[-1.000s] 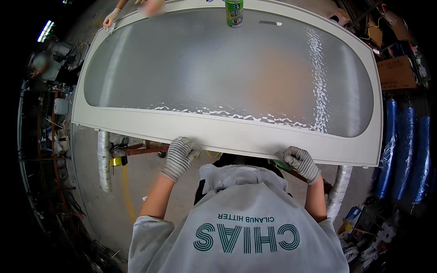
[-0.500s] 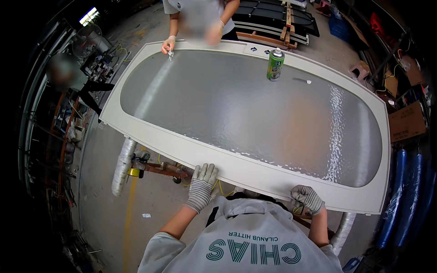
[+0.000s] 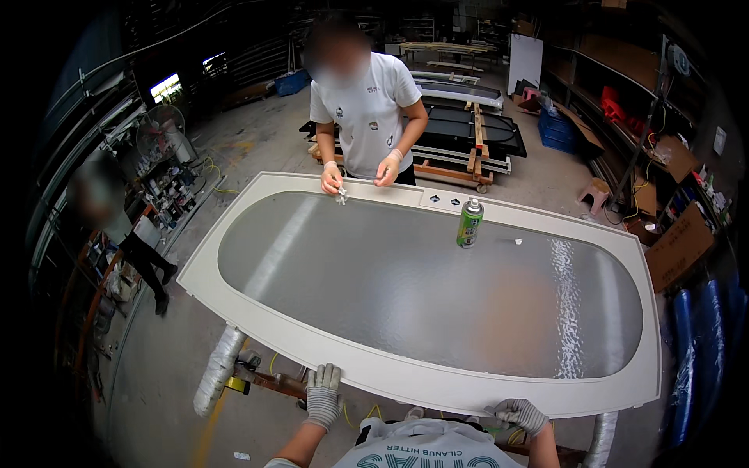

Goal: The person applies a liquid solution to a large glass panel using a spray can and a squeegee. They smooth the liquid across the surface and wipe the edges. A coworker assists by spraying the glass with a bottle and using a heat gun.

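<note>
A white door panel with a large oval of grey textured glass lies flat in front of me. My left hand, in a grey striped glove, rests on the panel's near edge with its fingers stretched out flat. Farther right at that edge, my right hand, gloved alike, has its fingers curled in; whatever they may hold is hidden. A green spray can stands upright on the glass near its far side. To the right of the can lies a small white scrap.
Across the panel stands a co-worker, holding a crumpled pale wad over the far edge. Wrapped supports hold the panel up. Another person is at the left. Blue-wrapped rolls stand right, stacked panels behind.
My view has tilted up, so the panel and hands sit lower and more of the co-worker shows. Both my hands stay at the near edge, the left flat and the right curled.
</note>
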### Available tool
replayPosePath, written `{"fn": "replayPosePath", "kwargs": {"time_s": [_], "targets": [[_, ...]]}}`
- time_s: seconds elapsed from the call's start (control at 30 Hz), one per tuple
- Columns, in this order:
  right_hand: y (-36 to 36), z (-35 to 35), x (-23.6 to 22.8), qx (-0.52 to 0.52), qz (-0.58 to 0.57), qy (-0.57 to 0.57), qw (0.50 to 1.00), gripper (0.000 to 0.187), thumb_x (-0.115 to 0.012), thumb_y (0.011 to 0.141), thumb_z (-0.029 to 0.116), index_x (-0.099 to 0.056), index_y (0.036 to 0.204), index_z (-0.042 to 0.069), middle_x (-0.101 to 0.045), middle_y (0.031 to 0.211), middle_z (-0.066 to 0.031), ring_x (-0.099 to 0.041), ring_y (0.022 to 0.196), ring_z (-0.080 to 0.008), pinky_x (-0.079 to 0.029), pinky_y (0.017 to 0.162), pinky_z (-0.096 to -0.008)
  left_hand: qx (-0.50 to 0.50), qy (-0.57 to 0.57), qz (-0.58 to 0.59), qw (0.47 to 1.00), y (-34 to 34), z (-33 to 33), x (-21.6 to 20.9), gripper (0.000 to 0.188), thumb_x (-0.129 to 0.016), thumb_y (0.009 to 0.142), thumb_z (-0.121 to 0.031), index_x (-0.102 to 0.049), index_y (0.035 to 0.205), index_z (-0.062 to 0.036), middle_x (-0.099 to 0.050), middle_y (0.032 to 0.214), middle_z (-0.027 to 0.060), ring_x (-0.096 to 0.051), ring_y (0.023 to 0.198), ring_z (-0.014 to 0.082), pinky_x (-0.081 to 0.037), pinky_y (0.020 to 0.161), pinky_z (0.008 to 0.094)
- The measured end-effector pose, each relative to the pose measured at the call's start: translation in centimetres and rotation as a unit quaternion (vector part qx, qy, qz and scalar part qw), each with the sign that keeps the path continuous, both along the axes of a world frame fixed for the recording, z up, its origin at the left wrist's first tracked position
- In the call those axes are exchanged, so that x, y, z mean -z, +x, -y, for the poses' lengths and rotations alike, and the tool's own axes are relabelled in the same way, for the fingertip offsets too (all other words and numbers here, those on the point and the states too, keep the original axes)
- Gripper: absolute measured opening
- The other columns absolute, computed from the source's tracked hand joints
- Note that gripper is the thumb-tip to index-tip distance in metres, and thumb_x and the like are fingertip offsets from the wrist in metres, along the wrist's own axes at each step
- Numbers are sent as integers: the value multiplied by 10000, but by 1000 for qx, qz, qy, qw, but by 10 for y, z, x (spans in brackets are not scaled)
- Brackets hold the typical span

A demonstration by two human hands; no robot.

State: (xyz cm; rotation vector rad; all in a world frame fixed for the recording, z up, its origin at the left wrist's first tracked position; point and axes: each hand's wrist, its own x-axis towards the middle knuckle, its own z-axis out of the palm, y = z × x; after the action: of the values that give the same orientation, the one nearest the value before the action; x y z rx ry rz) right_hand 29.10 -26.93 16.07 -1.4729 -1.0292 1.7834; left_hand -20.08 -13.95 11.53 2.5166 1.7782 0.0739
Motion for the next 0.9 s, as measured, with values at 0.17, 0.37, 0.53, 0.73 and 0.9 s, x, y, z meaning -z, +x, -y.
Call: {"fn": "replayPosePath", "kwargs": {"time_s": [0.17, 0.37, 0.53, 0.73, 0.9], "targets": [[-25, 8, -5, 199, -96, 37, 975, 127, -702, 852, 102, -629, 893, 6, -662, 756, -73, -606, 612, -134, -475, 526, -272, 21, 11, 31, 999, -4, 1, 17, 868, -726, 662, -229, -360, 1434, -78, -309, 1474, 254, -253, 1375, 481, -154, 1147, 586], [-44, -22, 44, 333, 72, 106, 934, 115, -711, 834, 60, -598, 830, 40, -652, 716, -54, -590, 596, -103, -483, 548, -246, -14, 6, 35, 999, 9, 8, 22, 859, -728, 660, -240, -380, 1436, -123, -237, 1479, 352, -195, 1375, 557, -182, 1131, 606], [-46, -33, 85, 433, 277, 179, 839, 178, -732, 826, 115, -569, 800, 47, -552, 643, 18, -471, 586, -61, -424, 542, -241, -62, 22, 92, 994, 23, 13, 31, 885, -728, 652, -228, -357, 1444, -86, -173, 1475, 409, -170, 1380, 575, -202, 1127, 600], [-50, -28, 77, 350, 401, 231, 815, 264, -724, 826, 309, -615, 823, 68, -621, 625, -78, -595, 550, -198, -481, 550, -333, -99, 55, 81, 990, 31, 15, 46, 912, -704, 679, -198, -282, 1468, -23, -136, 1498, 389, -153, 1391, 563, -198, 1139, 570], [-49, -25, 77, 288, 413, 187, 844, 271, -701, 834, 338, -628, 850, 78, -644, 665, -102, -617, 584, -253, -480, 583, -379, -117, 31, 20, 993, 50, 22, 37, 891, -682, 716, -175, -251, 1474, 10, -163, 1513, 348, -175, 1405, 514, -182, 1168, 497]]}}
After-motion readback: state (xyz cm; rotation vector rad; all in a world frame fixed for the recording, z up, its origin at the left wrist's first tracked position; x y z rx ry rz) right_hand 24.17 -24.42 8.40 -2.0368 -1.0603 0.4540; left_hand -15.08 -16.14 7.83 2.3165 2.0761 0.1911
